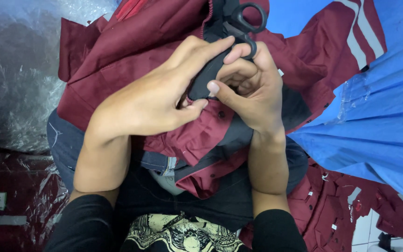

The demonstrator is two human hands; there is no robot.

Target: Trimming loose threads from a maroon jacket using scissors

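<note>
Maroon shirt (131,51) with dark grey panels lies bunched across the person's lap, over blue jeans (64,144). Both hands meet at one spot on it, a dark grey fabric edge (206,79) near a row of dark buttons.

Left hand (150,100): thumb and forefinger pressed together, pinching that edge taut. Right hand (253,88): fingers curled, thumb braced on the fabric; a finger is hooked through one loop of black-handled scissors (246,23). Blades hidden behind the hands, so cannot tell whether they are on the cloth; looks like trimming at the seam, possibly a loose thread.

Progress, as a judgement: shirt seems mid-check, the rest of it crumpled and not folded.

Around: more maroon garments (336,219) heaped on the floor at lower right, blue plastic sheeting (378,121) on the right, clear plastic wrap (15,84) on the left, a bagged maroon bundle (19,200) below it
</note>
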